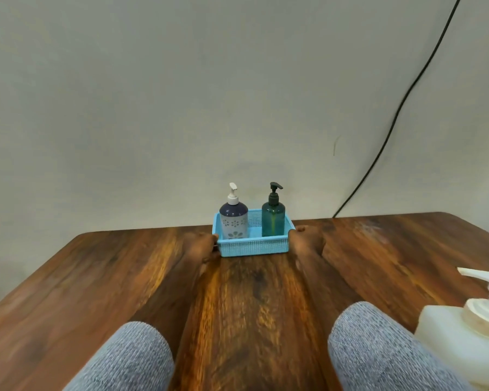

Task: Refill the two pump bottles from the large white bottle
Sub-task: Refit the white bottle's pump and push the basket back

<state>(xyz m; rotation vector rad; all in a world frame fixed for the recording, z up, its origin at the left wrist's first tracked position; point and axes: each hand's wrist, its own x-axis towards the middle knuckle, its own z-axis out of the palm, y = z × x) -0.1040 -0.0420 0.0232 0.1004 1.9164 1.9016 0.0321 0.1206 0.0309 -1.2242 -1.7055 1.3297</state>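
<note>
A light blue basket (253,245) stands at the table's far edge against the wall. Upright inside it are a white floral pump bottle (233,221) with a dark top on the left and a teal pump bottle (273,218) with a black pump on the right. My left hand (202,248) grips the basket's left end, and my right hand (302,244) grips its right end, both arms stretched far forward. The large white bottle (463,331) with a white pump stands at the near right, partly cut off by the frame.
The wooden table (251,292) reaches from me to the pale wall. A black cable (401,108) hangs down the wall at the right and ends behind the table. My grey sleeves fill the near foreground.
</note>
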